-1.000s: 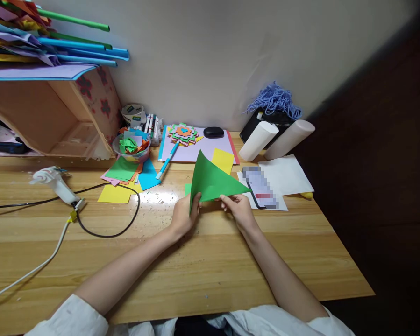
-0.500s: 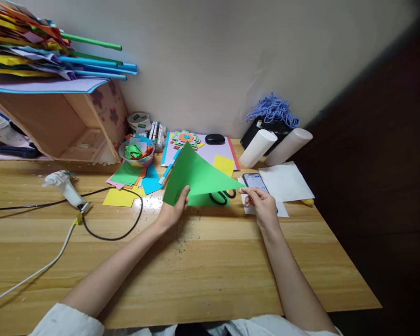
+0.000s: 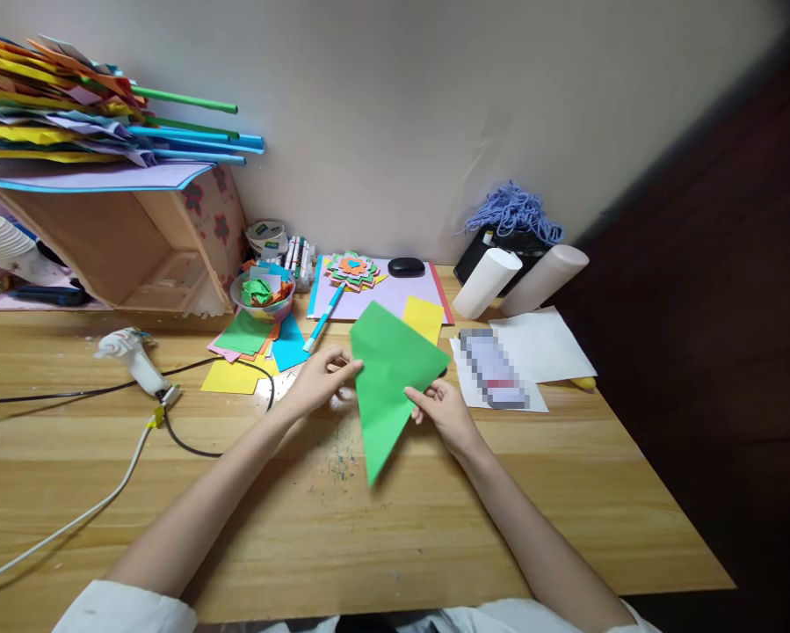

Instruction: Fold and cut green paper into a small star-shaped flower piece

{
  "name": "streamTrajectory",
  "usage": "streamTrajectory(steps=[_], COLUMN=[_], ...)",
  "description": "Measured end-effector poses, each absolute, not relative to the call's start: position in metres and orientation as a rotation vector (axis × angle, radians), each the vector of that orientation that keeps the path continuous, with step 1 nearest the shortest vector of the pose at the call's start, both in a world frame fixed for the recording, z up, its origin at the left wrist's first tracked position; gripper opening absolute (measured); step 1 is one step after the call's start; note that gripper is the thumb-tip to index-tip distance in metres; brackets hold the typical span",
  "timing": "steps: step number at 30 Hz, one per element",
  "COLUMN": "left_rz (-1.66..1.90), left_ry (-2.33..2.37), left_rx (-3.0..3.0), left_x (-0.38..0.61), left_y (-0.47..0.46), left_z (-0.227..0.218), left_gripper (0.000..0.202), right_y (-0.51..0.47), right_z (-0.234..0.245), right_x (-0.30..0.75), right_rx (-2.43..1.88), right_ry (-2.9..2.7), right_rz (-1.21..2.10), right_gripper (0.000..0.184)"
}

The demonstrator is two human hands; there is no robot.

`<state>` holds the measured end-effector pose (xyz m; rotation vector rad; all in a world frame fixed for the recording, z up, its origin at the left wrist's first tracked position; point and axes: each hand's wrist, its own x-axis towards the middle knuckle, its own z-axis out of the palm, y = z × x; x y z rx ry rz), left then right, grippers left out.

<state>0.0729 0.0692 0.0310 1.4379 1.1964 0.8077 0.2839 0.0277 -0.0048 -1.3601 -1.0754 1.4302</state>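
A sheet of green paper is held up above the table, its lower corner pointing toward me. My left hand pinches its left edge between thumb and fingers. On the lower right edge, my right hand grips the sheet, thumb on top and fingers behind. Scissors lie mostly hidden behind the paper; only a bit of a black handle shows near my right fingers. A blue-and-white marker rests just beyond my left hand.
A bowl of paper scraps and colored paper squares sit at left. Nearby are a glue gun and its cable. A layered paper flower lies on a lilac sheet. White rolls and a blurred phone are at right.
The green paper has been turned and lowered, with one corner now toward me. My right hand has moved left from the far corner to the lower right edge; my left hand has regripped.
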Motion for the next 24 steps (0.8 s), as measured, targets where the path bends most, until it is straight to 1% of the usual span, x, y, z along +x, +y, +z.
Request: streamTrajectory(steps=[1, 3, 5, 7, 8, 10, 13, 16, 19, 22, 24], left_rz=[0.835, 0.749, 0.682, 0.72, 0.768, 0.833, 0.748, 0.652, 0.674, 0.755, 0.859], left_ry=[1.198, 1.125, 1.106, 1.213, 1.302, 1.451, 1.667, 1.758, 1.739, 1.705, 1.673], left_rx=[1.358, 1.319, 1.436, 1.593, 1.647, 1.718, 1.921, 2.043, 2.065, 2.074, 2.067], left_x=[0.079, 0.089, 0.093, 0.09, 0.086, 0.077, 0.064, 0.058, 0.053, 0.043, 0.036], left_y=[0.069, 0.068, 0.07, 0.076, 0.08, 0.089, 0.099, 0.102, 0.104, 0.107, 0.109], left_z=[0.027, 0.022, 0.021, 0.022, 0.022, 0.023, 0.021, 0.02, 0.024, 0.033, 0.04], left_gripper=[0.033, 0.034, 0.034, 0.031, 0.029, 0.023, 0.018, 0.019, 0.026, 0.032, 0.035], right_y=[0.028, 0.027, 0.028, 0.03, 0.033, 0.038, 0.049, 0.06, 0.07, 0.072, 0.069], right_z=[-0.006, -0.007, -0.005, -0.002, -0.002, -0.004, -0.013, -0.023, -0.024, -0.017, -0.012], right_x=[0.281, 0.278, 0.279, 0.286, 0.292, 0.304, 0.316, 0.314, 0.307, 0.308, 0.312], right_rx=[-1.374, -1.368, -1.306, -1.242, -1.238, -1.314, -1.519, -1.649, -1.759, -1.865, -1.885], right_ry=[-1.01, -0.933, -0.964, -1.069, -1.126, -1.24, -1.524, -1.8, -1.856, -1.856, -1.755], right_rz=[1.394, 1.4, 1.464, 1.421, 1.328, 1.023, 0.577, 0.343, 0.316, 0.454, 0.598], right_gripper=[0.036, 0.039, 0.041, 0.039, 0.036, 0.031, 0.028, 0.027, 0.028, 0.027, 0.024])
